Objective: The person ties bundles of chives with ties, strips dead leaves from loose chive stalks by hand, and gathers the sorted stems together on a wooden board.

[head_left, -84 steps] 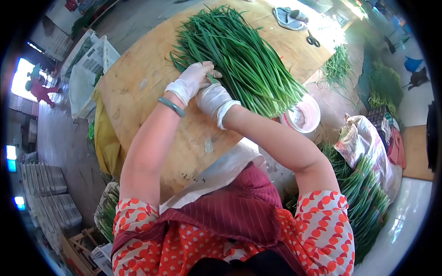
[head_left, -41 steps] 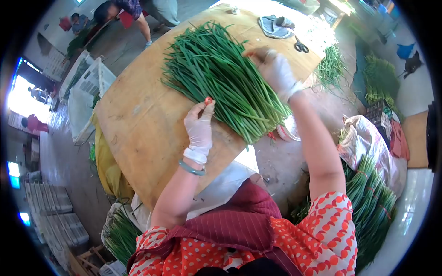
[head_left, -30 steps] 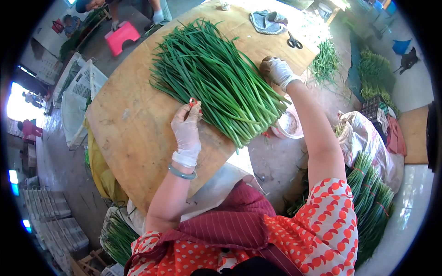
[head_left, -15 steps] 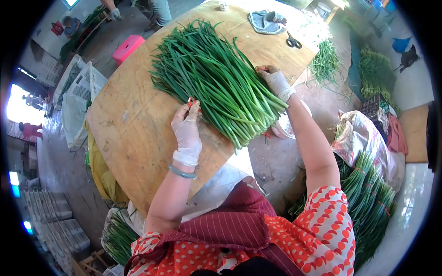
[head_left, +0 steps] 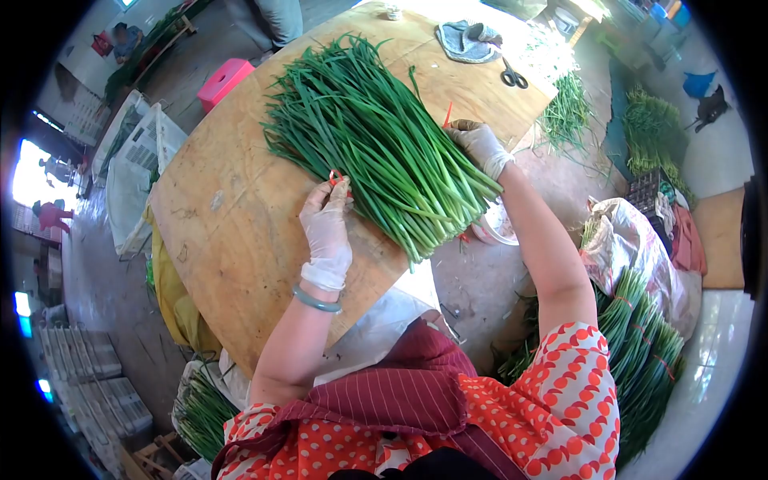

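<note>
A thick bunch of garlic chives (head_left: 376, 144) lies across the wooden tabletop, leaf tips at the far left and pale cut ends toward me. At its left edge my gloved left hand (head_left: 326, 228) is closed, thumb and finger pinching a red tie (head_left: 337, 175). On the opposite edge my gloved right hand (head_left: 480, 146) is closed, and a red end (head_left: 448, 114) of tie sticks up from its fingertips. Whether the two red pieces join beneath the chives is hidden.
Scissors (head_left: 514, 75) and a grey-blue cloth (head_left: 469, 42) lie at the table's far right. A pink stool (head_left: 225, 83) stands beyond the left edge. Tied bunches (head_left: 640, 344) rest at my right, near a white bucket (head_left: 498, 224). Another person's legs (head_left: 280, 20) show behind.
A red tie end now shows upright above my right hand, which has turned slightly. My left hand keeps its pinch in nearly the same spot. The person behind has shifted.
</note>
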Available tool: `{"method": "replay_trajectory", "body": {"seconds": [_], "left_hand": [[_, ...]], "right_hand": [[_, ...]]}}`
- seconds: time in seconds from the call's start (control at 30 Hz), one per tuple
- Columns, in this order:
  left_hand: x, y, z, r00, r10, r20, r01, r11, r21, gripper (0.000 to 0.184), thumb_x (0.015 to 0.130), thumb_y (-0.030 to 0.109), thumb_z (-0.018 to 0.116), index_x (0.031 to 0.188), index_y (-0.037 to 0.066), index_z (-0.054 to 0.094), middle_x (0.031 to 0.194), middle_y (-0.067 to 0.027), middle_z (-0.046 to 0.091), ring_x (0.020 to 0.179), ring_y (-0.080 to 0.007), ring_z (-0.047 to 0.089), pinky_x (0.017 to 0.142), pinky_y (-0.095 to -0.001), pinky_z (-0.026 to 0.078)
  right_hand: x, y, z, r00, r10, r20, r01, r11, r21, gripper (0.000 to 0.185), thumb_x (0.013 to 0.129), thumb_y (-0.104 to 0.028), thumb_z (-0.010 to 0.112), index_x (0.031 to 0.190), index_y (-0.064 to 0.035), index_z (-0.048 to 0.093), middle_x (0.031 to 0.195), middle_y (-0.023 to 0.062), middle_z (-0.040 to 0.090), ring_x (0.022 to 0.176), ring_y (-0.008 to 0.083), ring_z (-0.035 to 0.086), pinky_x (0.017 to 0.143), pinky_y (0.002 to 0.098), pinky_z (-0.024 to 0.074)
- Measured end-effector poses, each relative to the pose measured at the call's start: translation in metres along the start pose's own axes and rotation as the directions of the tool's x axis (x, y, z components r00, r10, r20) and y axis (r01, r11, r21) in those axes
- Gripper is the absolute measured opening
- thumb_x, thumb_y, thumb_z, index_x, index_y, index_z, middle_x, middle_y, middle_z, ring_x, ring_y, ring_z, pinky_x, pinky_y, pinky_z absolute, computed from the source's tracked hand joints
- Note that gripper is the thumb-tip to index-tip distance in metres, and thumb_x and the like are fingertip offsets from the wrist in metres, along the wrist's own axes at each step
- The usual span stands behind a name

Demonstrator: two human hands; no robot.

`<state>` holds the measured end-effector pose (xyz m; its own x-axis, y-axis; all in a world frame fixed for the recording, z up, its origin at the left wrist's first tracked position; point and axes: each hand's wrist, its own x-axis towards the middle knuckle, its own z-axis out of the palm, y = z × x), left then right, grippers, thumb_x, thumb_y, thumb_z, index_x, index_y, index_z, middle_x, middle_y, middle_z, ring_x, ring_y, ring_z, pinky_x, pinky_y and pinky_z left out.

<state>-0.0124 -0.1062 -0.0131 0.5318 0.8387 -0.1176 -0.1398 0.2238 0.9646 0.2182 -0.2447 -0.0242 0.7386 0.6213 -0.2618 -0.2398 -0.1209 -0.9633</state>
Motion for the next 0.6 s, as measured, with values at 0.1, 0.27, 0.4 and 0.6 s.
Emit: {"method": "replay_trajectory", "body": {"seconds": [0.1,0.27,0.4,0.6], "left_hand": [[0.001,0.0,0.0,1.0,0.025,0.011,-0.025,1.0,-0.01,0.011,0.08,0.008,0.064,0.088,0.002,0.062,0.076,0.0001,0.058,0.063,-0.0068,0.051,0.059,-0.0204,0.042],[0.004,0.013,-0.007,0.999,-0.04,0.005,0.04,0.997,-0.06,0.01,0.079,0.007,0.064,0.086,0.0,0.062,0.075,-0.0003,0.058,0.064,-0.0067,0.051,0.06,-0.0202,0.042],[0.005,0.028,-0.032,0.999,0.043,0.033,-0.047,0.992,0.114,0.011,0.083,0.009,0.06,0.089,0.0,0.063,0.078,-0.0003,0.06,0.067,-0.0068,0.053,0.067,-0.0202,0.044],[0.002,0.055,-0.089,0.999,0.034,-0.011,-0.032,0.99,0.134,0.012,0.083,0.008,0.059,0.089,-0.001,0.063,0.079,-0.0016,0.061,0.068,-0.0061,0.053,0.064,-0.0204,0.043]], "right_hand": [[-0.004,-0.005,0.004,0.999,-0.035,0.031,0.035,0.999,0.001,0.022,0.086,-0.016,0.058,0.1,0.0013,0.059,0.081,0.0052,0.063,0.068,0.0085,0.058,0.06,0.0225,0.0485],[-0.032,-0.046,0.032,0.978,-0.097,0.185,0.166,0.899,-0.404,0.016,0.087,-0.018,0.056,0.096,-0.0047,0.058,0.076,-0.0013,0.057,0.066,0.0067,0.053,0.062,0.0227,0.0472],[-0.053,-0.048,0.077,0.943,-0.108,0.316,0.19,0.951,-0.244,0.011,0.086,-0.012,0.056,0.09,-0.0024,0.057,0.077,-0.0014,0.056,0.069,0.0076,0.052,0.062,0.0227,0.045],[-0.097,-0.03,0.156,0.606,-0.705,0.369,0.792,0.49,-0.363,0.01,0.074,-0.006,0.059,0.084,-0.0057,0.057,0.08,0.0094,0.057,0.076,0.027,0.056,0.068,0.0342,0.0456]]}}
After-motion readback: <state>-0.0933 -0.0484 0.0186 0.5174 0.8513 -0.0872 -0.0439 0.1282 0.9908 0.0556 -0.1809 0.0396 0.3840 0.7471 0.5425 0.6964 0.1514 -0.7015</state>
